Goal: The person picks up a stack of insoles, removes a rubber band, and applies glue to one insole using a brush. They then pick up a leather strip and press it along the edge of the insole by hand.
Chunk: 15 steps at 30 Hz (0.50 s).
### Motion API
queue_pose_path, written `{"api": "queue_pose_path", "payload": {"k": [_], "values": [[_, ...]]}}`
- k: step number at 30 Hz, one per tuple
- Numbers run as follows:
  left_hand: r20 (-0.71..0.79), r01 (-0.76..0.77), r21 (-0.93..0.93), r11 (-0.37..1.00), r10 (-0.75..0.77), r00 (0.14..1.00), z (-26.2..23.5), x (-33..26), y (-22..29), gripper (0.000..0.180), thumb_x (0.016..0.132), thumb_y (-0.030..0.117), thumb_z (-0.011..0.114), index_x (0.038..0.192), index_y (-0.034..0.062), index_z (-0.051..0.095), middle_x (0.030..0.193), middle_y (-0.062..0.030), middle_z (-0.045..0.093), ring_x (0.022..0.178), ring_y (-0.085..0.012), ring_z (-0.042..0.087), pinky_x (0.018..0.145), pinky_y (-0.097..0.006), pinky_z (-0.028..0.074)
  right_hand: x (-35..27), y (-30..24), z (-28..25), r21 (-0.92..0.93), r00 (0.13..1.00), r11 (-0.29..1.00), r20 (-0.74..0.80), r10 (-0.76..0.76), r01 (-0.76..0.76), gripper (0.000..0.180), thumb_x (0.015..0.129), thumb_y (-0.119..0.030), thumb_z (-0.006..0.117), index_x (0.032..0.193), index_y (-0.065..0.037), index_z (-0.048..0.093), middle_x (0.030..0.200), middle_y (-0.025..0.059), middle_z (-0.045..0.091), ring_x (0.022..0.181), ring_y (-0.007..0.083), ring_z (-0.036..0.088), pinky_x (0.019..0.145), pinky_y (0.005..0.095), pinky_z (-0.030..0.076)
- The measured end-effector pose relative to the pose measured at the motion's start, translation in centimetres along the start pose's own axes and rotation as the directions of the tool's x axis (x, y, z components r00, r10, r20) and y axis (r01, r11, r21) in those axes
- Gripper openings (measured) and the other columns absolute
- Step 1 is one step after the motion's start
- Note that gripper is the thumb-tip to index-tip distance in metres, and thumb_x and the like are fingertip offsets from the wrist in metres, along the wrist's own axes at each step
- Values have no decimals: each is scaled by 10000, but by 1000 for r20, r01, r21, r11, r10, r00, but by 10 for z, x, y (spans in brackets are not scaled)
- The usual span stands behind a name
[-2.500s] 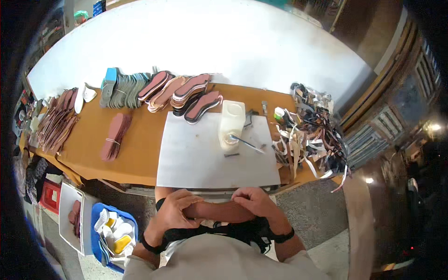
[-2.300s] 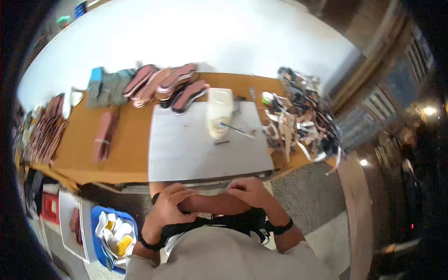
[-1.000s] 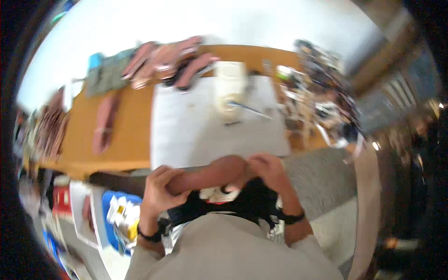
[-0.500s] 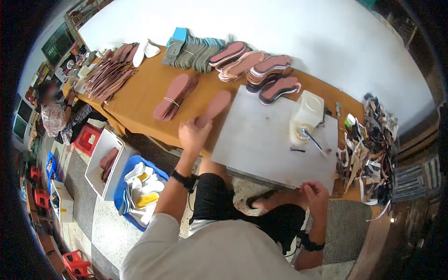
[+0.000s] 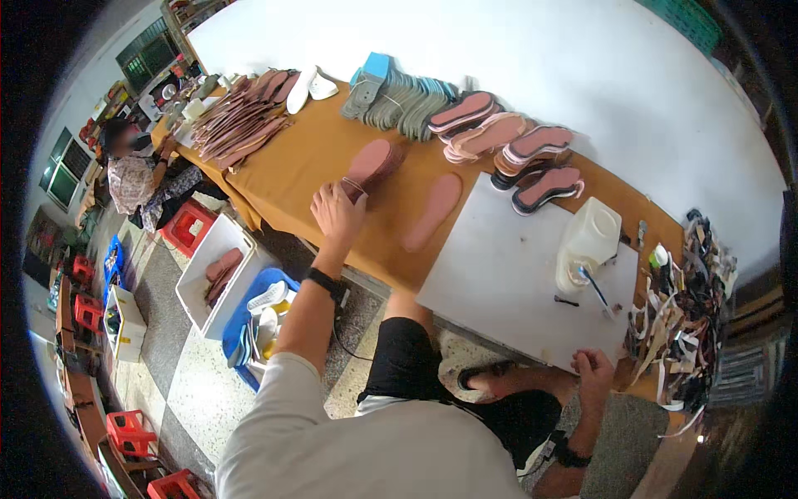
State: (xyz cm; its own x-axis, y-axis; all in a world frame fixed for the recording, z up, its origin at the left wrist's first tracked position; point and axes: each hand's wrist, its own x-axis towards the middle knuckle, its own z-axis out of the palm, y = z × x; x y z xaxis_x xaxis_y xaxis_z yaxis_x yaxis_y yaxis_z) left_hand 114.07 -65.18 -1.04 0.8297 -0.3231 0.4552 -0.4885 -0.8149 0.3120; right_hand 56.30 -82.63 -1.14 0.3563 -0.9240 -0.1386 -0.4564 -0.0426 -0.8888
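My left hand (image 5: 337,214) is closed over the near end of a banded bundle of reddish-brown insoles (image 5: 374,162), hiding that end. Just right of the bundle, one loose reddish-brown insole (image 5: 432,212) lies flat on the orange-brown tabletop, close to a white board (image 5: 507,258). At the board's near right corner hovers my right hand (image 5: 592,372), its fingers curled in and no object showing in them.
On the board stand a translucent plastic bottle (image 5: 592,237) and a blue-handled brush (image 5: 597,287). Insole stacks (image 5: 532,145) and a grey row (image 5: 403,104) line the back. Scrap strips (image 5: 677,308) heap at right. A white bin (image 5: 199,291) and blue basket (image 5: 243,374) sit left, below the table; another person (image 5: 137,179) sits beyond.
My left hand has let go of the single insole, which now lies on the table, and has moved left onto the bundle. My right hand stays near the board's corner. The view has shifted.
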Motion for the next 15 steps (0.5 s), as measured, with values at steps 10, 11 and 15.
{"api": "queue_pose_path", "payload": {"k": [10, 11, 15], "values": [[300, 20, 105, 994, -51, 953, 18, 50, -11, 721, 681, 536, 857, 1151, 31, 645, 1135, -182, 703, 1117, -357, 656, 946, -458, 527, 13, 1, 18, -72, 999, 997, -23, -43, 41, 187, 910, -137, 707, 990, 32, 718, 860, 128, 732, 776, 208, 693, 736, 353, 550], [297, 22, 104, 994, -52, 953, 15, 52, -12, 721, 681, 536, 857, 1151, 31, 645, 1135, -182, 703, 1117, -357, 656, 946, -458, 527, 11, -8, 19, -65, 1000, 998, -8, -23, 22, 184, 909, -131, 706, 988, 35, 716, 859, 131, 731, 765, 211, 693, 733, 356, 551], [461, 8, 64, 998, -37, 887, 4, 64, -8, 713, 592, 475, 887, 1098, 23, 669, 1086, -192, 729, 1061, -352, 696, 908, -434, 568, 6, 4, 16, -42, 999, 998, -6, -48, 48, 191, 910, -122, 702, 1000, 46, 705, 865, 137, 734, 765, 220, 704, 732, 358, 558]]}}
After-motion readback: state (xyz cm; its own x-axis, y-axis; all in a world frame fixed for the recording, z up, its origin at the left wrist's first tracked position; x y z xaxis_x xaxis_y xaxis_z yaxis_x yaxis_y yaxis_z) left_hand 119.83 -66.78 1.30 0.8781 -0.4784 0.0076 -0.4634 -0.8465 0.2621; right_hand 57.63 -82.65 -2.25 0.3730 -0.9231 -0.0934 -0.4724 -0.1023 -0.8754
